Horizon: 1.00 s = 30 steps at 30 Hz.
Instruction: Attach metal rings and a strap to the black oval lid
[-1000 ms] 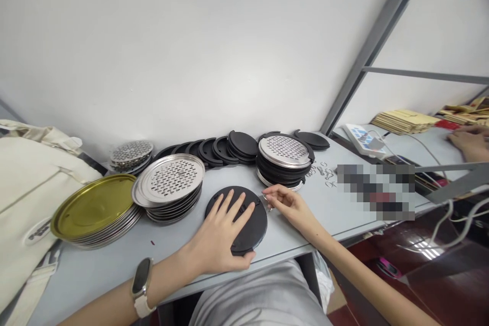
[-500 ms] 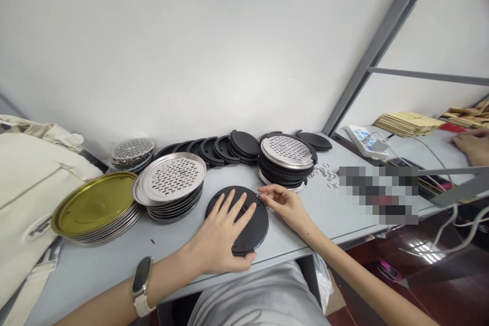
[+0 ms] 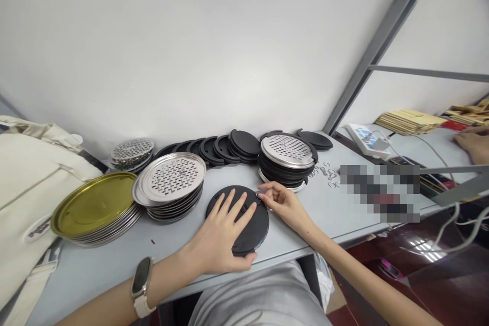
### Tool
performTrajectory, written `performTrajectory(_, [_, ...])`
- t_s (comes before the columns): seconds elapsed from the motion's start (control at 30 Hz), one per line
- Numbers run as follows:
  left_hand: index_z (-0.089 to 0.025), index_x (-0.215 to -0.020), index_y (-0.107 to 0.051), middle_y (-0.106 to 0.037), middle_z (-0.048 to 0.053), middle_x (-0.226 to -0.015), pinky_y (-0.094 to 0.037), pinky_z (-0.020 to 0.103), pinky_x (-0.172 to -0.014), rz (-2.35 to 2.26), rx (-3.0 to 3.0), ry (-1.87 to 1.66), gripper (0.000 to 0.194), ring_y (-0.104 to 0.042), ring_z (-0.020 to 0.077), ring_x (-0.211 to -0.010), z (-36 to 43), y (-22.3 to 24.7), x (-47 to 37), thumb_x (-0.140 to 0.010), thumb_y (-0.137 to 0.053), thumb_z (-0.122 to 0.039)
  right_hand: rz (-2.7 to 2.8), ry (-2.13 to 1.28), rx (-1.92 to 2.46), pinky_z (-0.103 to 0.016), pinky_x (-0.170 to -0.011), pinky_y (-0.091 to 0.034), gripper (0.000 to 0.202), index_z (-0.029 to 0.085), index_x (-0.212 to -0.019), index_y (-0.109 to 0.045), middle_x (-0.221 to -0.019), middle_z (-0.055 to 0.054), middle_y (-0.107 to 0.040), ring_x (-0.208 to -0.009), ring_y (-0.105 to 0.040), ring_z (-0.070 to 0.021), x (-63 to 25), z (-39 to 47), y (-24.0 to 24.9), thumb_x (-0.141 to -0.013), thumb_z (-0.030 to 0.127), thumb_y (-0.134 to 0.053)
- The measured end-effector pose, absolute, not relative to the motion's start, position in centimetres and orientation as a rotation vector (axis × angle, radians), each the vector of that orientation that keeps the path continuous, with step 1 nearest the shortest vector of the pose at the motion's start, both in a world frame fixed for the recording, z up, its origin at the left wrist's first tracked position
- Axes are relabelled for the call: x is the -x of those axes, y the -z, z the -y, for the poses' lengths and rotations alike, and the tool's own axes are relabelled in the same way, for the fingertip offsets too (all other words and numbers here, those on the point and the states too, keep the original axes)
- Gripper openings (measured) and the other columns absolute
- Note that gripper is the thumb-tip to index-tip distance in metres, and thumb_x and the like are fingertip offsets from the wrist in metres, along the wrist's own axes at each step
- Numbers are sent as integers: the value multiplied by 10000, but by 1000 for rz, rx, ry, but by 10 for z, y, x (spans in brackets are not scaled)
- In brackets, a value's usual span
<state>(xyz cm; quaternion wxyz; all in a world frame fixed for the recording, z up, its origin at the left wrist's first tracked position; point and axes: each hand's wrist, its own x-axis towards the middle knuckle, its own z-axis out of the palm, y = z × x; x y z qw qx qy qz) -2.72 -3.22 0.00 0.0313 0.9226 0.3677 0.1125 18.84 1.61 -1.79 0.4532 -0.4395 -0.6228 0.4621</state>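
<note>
Left hand (image 3: pixel 225 239) spread on black disc (image 3: pixel 254 229), right hand (image 3: pixel 284 206) pinching at its rim

The black disc lies flat on the grey surface (image 3: pixel 183 244), close to the near edge. The left hand is open over it, palm down, four fingers fanned across the top and the thumb at the near rim. The right hand is closed in a pinch on a small metal ring (image 3: pixel 259 195), held at the disc's far right rim; its fingertips partly cover the ring.

Left of the black disc stands a stack of perforated plates (image 3: pixel 175 175), and farther left a stack of round lids (image 3: pixel 95 204) with a gold-coloured one on top. A cream bag (image 3: pixel 30 178) sits beyond those lids, at the far left. Behind the disc, a row of black pieces (image 3: pixel 208 150) overlaps along the wall. Behind it and to the right, a perforated disc (image 3: pixel 287 150) tops a pile of black pieces (image 3: pixel 284 174). Loose metal parts (image 3: pixel 331 174) are scattered to the right of the disc, well apart from it. Farther right are a white power strip (image 3: pixel 367 140), a pile of yellow packets (image 3: pixel 408 121) and another person's hand (image 3: pixel 473 145). A pixelated patch hides part of that side.
</note>
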Motion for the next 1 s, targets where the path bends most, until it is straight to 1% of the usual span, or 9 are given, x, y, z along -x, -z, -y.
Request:
performTrajectory(0.1, [-189,-1495,-202,-155,116,-1561,-166,583,-1121,-1125,-2843,-356,931,-140,408,-1409,32,0,27,-700,-632,-415,1541,-1175,1084,-246,-546,-375,357,155,-845,-636,-611,31,-512,-565,-461,-108,-188,-18,19,-787,507,-663])
performTrajectory(0.23, [-195,-1497,-193,-161,110,-1561,-168,582,-1122,-1127,-2841,-355,932,-137,405,-1410,32,1,28,-705,-631,-420,1549,-1171,1082,-236,-522,-347,362,149,-800,-648,-586,33,-495,-547,-432,-98,-190,-19,19,-791,511,-656])
performTrajectory(0.43, [-200,-1496,-199,-175,104,-1558,-178,580,-1119,-1131,-2842,-375,931,-147,406,-1407,32,1,28,-703,-633,-424,1573,-1160,1105,-234,-489,-315,388,154,-825,-671,-542,50,-448,-501,-390,-93,-191,-16,15,-797,539,-631])
performTrajectory(0.63, [-188,-1495,-203,-171,113,-1558,-174,578,-1123,-1138,-2852,-365,934,-139,400,-1411,32,2,28,-699,-635,-418,1619,-1147,1124,-244,-506,-322,378,151,-897,-698,-554,32,-485,-525,-421,-111,-192,-15,15,-833,511,-602])
performTrajectory(0.73, [-188,-1494,-204,-175,112,-1557,-181,583,-1119,-1135,-2856,-386,949,-137,403,-1410,32,3,28,-684,-642,-418,1634,-1148,1115,-244,-512,-332,382,159,-898,-698,-557,29,-502,-533,-435,-118,-192,-15,16,-835,522,-594])
performTrajectory(1.0, [-189,-1496,-203,-171,112,-1558,-161,581,-1123,-1145,-2861,-351,958,-126,405,-1411,32,3,28,-675,-640,-423,1670,-1120,1110,-241,-505,-308,380,161,-886,-695,-540,39,-471,-524,-411,-117,-192,-13,15,-850,521,-577])
